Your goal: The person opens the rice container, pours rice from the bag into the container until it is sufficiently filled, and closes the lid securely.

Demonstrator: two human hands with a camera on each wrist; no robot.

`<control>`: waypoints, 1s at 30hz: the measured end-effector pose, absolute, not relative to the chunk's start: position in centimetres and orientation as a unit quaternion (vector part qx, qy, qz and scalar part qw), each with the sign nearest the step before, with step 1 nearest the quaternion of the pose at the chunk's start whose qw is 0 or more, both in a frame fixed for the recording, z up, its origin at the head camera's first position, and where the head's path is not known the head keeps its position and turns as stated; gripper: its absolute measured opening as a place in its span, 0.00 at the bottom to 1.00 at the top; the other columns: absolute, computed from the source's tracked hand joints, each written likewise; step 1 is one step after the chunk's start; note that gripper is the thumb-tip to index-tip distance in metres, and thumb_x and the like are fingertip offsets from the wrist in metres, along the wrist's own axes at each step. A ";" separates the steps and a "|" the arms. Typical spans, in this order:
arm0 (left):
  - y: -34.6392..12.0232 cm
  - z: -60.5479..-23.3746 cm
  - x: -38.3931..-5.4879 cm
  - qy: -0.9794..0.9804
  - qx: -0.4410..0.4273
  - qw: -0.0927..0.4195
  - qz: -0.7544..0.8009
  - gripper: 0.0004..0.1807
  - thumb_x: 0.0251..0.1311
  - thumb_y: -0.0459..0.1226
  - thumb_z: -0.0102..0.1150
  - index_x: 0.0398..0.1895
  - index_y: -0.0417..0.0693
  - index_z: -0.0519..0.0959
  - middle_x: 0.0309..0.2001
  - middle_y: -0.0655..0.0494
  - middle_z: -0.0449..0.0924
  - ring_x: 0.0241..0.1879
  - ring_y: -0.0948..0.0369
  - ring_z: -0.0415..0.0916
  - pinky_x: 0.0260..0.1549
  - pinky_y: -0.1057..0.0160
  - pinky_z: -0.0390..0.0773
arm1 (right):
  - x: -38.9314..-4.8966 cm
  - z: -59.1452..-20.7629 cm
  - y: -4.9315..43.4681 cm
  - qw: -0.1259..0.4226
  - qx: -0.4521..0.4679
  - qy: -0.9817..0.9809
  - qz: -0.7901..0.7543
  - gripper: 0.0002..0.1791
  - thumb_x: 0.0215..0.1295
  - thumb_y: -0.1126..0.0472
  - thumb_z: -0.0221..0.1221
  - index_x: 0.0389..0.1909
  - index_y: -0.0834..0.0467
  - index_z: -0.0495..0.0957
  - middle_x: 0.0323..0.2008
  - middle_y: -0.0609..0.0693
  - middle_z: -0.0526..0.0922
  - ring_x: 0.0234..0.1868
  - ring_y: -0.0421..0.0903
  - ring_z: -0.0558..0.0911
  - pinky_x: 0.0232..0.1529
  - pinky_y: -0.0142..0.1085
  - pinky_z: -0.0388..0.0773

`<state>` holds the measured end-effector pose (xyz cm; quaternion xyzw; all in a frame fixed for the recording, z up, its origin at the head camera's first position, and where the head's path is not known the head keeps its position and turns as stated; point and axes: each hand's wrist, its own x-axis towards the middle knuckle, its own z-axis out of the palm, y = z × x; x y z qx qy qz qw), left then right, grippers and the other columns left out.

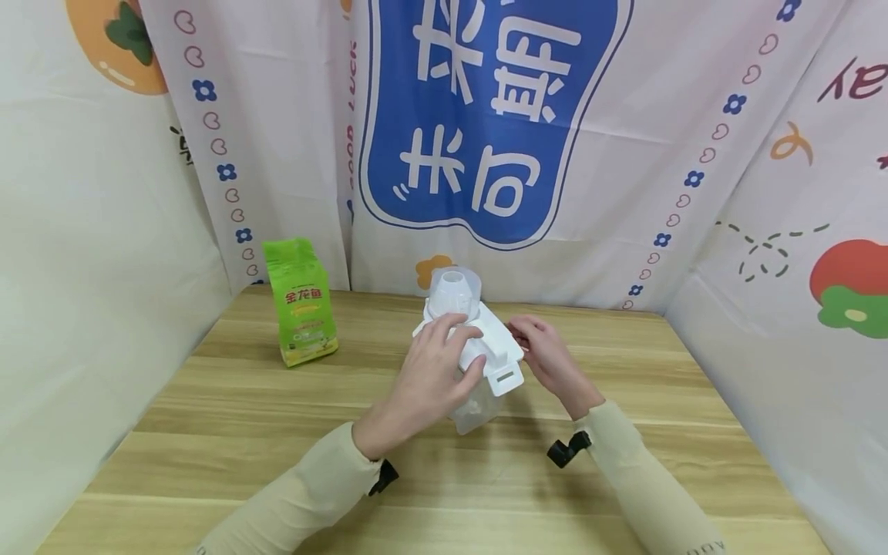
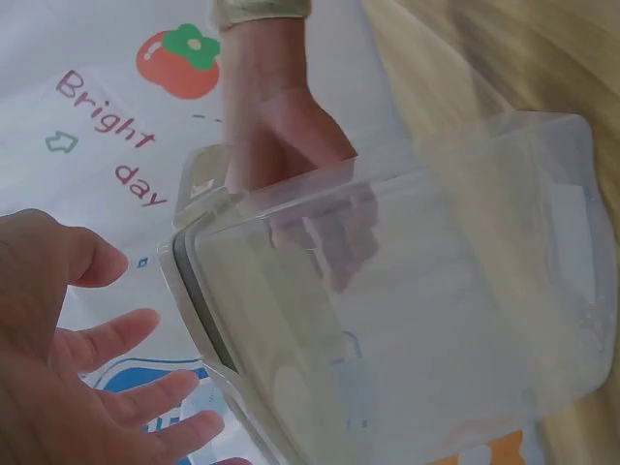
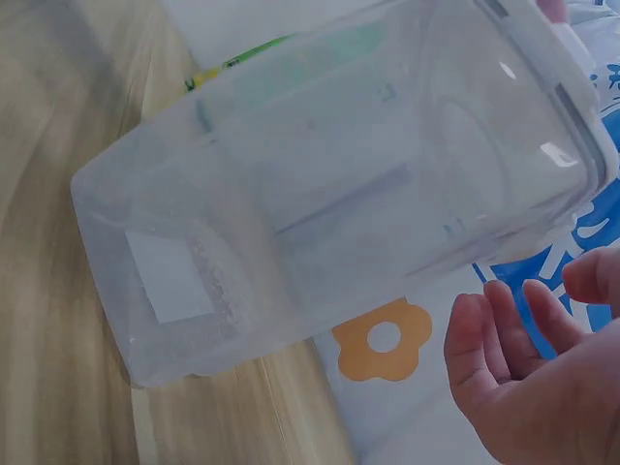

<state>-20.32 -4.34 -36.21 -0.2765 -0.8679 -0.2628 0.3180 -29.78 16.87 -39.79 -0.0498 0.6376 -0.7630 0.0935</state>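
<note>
A translucent plastic storage container (image 2: 465,291) with a white lid (image 1: 489,331) stands on the table. On top of the lid sits a clear round cup (image 1: 454,293). My left hand (image 1: 440,362) hovers at the lid in the head view, fingers spread and bent over it. In the left wrist view, those fingers show apart from the lid's rim. My right hand (image 1: 544,351) is beside the container's right side, partly behind the lid edge. The right wrist view shows its fingers loosely bent, with nothing between them. A white rectangular label (image 3: 168,276) shows near the container's bottom.
A green bag (image 1: 301,301) with a yellow base stands upright at the back left of the wooden table (image 1: 444,493). Printed cloth walls (image 1: 291,116) enclose the table at the back and both sides.
</note>
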 end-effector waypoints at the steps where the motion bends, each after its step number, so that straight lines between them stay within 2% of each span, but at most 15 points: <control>1: -4.3 -36.1 -20.3 -0.868 -0.279 0.318 -0.262 0.15 0.60 0.42 0.62 0.48 0.47 0.79 0.57 0.44 0.75 0.57 0.47 0.73 0.56 0.46 0.74 | -30.0 -39.8 16.7 0.094 -0.053 0.643 -0.758 0.11 0.75 0.58 0.50 0.42 0.59 0.78 0.34 0.44 0.83 0.35 0.38 0.81 0.36 0.28 0.80; 8: -3.7 -35.7 -20.2 -0.868 -0.301 0.317 -0.235 0.18 0.60 0.43 0.62 0.52 0.48 0.79 0.57 0.45 0.77 0.59 0.47 0.74 0.56 0.46 0.76 | -31.7 -39.5 15.9 0.106 -0.079 0.686 -0.715 0.20 0.76 0.55 0.49 0.58 0.65 0.73 0.40 0.43 0.84 0.41 0.39 0.83 0.38 0.29 0.82; 14: -3.0 -35.7 -20.3 -0.869 -0.316 0.332 -0.187 0.18 0.59 0.42 0.64 0.52 0.49 0.81 0.57 0.44 0.79 0.60 0.45 0.74 0.57 0.45 0.76 | -32.6 -39.0 15.4 0.134 -0.099 0.710 -0.684 0.26 0.75 0.49 0.50 0.64 0.62 0.70 0.52 0.51 0.79 0.50 0.45 0.81 0.42 0.31 0.83; 19: -2.5 -35.5 -20.5 -0.878 -0.320 0.321 -0.154 0.17 0.60 0.43 0.63 0.52 0.50 0.81 0.57 0.44 0.79 0.62 0.44 0.73 0.56 0.43 0.76 | -33.0 -38.7 15.1 0.146 -0.114 0.727 -0.661 0.27 0.75 0.47 0.50 0.67 0.57 0.69 0.59 0.58 0.76 0.47 0.45 0.82 0.42 0.32 0.84; 23: -2.6 -35.4 -20.8 -0.879 -0.334 0.309 -0.140 0.18 0.60 0.43 0.64 0.52 0.48 0.80 0.56 0.44 0.80 0.62 0.48 0.74 0.63 0.47 0.73 | -33.0 -38.7 15.1 0.161 -0.115 0.728 -0.657 0.27 0.76 0.47 0.48 0.70 0.56 0.66 0.63 0.59 0.73 0.45 0.42 0.83 0.42 0.32 0.84; 26: -2.8 -35.4 -21.0 -0.877 -0.346 0.300 -0.147 0.18 0.61 0.41 0.64 0.53 0.47 0.80 0.56 0.44 0.80 0.62 0.49 0.74 0.67 0.51 0.69 | -33.1 -38.8 15.0 0.165 -0.112 0.723 -0.661 0.28 0.76 0.47 0.49 0.70 0.56 0.66 0.64 0.60 0.73 0.44 0.41 0.83 0.41 0.32 0.84; 30: -3.1 -35.5 -21.0 -0.878 -0.347 0.283 -0.169 0.16 0.63 0.39 0.62 0.53 0.49 0.80 0.58 0.44 0.78 0.62 0.48 0.73 0.67 0.51 0.69 | -33.2 -39.0 14.9 0.164 -0.109 0.724 -0.661 0.27 0.75 0.47 0.50 0.69 0.56 0.68 0.60 0.59 0.75 0.44 0.42 0.83 0.41 0.33 0.84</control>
